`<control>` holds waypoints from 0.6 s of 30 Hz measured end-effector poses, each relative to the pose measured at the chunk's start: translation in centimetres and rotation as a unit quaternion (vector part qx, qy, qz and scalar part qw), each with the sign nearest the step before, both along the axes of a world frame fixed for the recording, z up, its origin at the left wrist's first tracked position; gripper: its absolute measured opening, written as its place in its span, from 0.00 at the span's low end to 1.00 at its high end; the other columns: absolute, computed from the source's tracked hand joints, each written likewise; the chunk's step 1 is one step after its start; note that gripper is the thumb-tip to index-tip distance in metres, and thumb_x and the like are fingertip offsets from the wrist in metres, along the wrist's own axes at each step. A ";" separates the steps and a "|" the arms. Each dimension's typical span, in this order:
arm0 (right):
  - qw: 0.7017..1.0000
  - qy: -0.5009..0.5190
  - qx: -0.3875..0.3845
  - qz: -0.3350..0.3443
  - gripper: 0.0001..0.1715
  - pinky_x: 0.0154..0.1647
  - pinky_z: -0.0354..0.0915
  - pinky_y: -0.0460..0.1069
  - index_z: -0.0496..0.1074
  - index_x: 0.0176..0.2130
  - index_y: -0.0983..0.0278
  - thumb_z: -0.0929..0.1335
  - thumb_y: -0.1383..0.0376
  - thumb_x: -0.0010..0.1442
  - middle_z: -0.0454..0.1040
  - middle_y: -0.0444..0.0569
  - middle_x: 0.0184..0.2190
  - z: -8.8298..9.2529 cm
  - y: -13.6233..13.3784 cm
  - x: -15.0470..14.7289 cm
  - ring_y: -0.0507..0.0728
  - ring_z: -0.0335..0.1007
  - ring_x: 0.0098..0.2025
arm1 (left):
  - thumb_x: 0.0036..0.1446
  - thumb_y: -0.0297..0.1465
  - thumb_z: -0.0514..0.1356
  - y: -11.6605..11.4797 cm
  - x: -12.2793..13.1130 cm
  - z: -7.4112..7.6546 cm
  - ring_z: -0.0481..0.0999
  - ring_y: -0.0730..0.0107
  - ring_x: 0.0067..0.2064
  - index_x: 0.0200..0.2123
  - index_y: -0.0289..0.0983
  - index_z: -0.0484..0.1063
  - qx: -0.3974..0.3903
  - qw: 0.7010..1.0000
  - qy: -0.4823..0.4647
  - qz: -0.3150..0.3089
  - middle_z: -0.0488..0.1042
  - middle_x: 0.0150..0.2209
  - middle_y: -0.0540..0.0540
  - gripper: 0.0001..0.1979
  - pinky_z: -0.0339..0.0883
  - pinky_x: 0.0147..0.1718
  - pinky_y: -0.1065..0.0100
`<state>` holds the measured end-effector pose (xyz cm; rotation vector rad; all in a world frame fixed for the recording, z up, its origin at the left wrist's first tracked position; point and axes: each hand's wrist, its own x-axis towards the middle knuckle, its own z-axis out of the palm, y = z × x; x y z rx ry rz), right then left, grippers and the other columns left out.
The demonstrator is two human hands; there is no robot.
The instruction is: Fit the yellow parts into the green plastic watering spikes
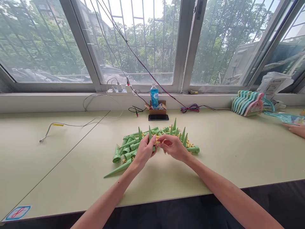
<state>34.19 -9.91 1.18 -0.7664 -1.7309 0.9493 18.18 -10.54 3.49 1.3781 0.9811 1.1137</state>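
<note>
Over the near side of a pile on the table, my left hand (145, 149) is closed around a green plastic watering spike (150, 133), its tip pointing up. My right hand (173, 146) meets it from the right, thumb and forefinger pinched on a small yellow plastic piece (157, 139) beside the spike; whether the two parts touch is hard to see. Around both hands lie more green spikes (130, 142), some on their sides and several standing upright. Many small yellow pieces (189, 143) are heaped among them, partly hidden by my right hand.
Behind the pile are a black phone (158, 117) and a small cardboard box (157, 111) with a blue-liquid bottle (154, 97). Cables (190, 108) run along the back. Plastic hangers (247, 103) stand at the right, near another person's hand (295, 129). A white cable (69, 125) lies left.
</note>
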 end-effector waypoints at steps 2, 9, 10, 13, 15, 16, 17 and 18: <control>1.000 0.000 0.000 -0.001 0.14 0.20 0.66 0.45 0.73 0.40 0.63 0.70 0.55 0.61 0.74 0.46 0.34 -0.1 0.1 0.0 0.47 0.64 0.21 | 0.60 0.45 0.57 0.0 0.0 0.0 0.61 0.78 0.19 0.30 0.38 0.60 -0.002 1.000 0.000 0.001 0.63 0.23 0.53 0.17 0.51 0.14 0.76; 1.000 -0.012 0.005 -0.001 0.14 0.21 0.65 0.46 0.73 0.39 0.62 0.69 0.55 0.62 0.74 0.47 0.34 -0.1 0.1 0.0 0.48 0.63 0.21 | 0.59 0.44 0.58 -0.1 0.1 0.0 0.60 0.79 0.19 0.30 0.38 0.60 -0.003 1.000 -0.005 -0.001 0.62 0.23 0.54 0.16 0.50 0.14 0.76; 1.000 -0.015 0.008 -0.003 0.14 0.21 0.65 0.46 0.73 0.39 0.62 0.69 0.54 0.62 0.74 0.47 0.33 -0.1 0.1 0.0 0.48 0.63 0.21 | 0.58 0.44 0.59 -0.1 0.1 0.1 0.60 0.79 0.19 0.30 0.38 0.60 -0.004 1.000 -0.008 0.000 0.62 0.23 0.54 0.16 0.50 0.14 0.76; 0.999 -0.036 0.024 -0.016 0.14 0.22 0.65 0.46 0.73 0.39 0.63 0.68 0.55 0.63 0.72 0.45 0.29 0.0 0.1 0.0 0.49 0.63 0.21 | 0.57 0.44 0.60 -0.1 0.1 0.1 0.60 0.79 0.19 0.30 0.38 0.61 -0.009 1.000 -0.014 0.003 0.62 0.23 0.54 0.17 0.51 0.14 0.76; 0.997 -0.055 0.038 -0.030 0.13 0.22 0.64 0.46 0.72 0.38 0.63 0.68 0.55 0.63 0.70 0.44 0.27 0.0 0.1 0.0 0.49 0.63 0.21 | 0.57 0.44 0.60 -0.1 0.1 0.1 0.60 0.79 0.18 0.30 0.38 0.61 -0.008 1.000 -0.012 0.004 0.62 0.23 0.54 0.17 0.51 0.14 0.76; 0.996 -0.064 0.045 -0.037 0.13 0.22 0.64 0.46 0.72 0.37 0.64 0.67 0.56 0.64 0.70 0.44 0.26 0.0 0.1 0.0 0.50 0.63 0.22 | 0.57 0.44 0.60 -0.1 0.1 0.1 0.60 0.79 0.18 0.30 0.38 0.61 -0.007 1.000 -0.010 0.003 0.62 0.23 0.54 0.17 0.51 0.13 0.76; 0.995 -0.072 0.050 -0.042 0.13 0.22 0.63 0.46 0.72 0.36 0.64 0.67 0.56 0.64 0.70 0.45 0.26 0.0 0.1 0.0 0.50 0.62 0.22 | 0.57 0.44 0.59 0.0 0.1 0.1 0.60 0.79 0.18 0.30 0.38 0.61 -0.007 1.000 -0.007 0.002 0.62 0.23 0.54 0.17 0.50 0.13 0.76; 0.994 -0.079 0.054 -0.045 0.14 0.23 0.63 0.46 0.72 0.36 0.64 0.67 0.56 0.64 0.70 0.45 0.26 0.0 0.1 0.0 0.50 0.62 0.22 | 0.57 0.44 0.59 0.0 0.1 0.1 0.60 0.79 0.18 0.30 0.38 0.61 -0.007 1.000 -0.005 -0.001 0.63 0.23 0.54 0.16 0.50 0.13 0.76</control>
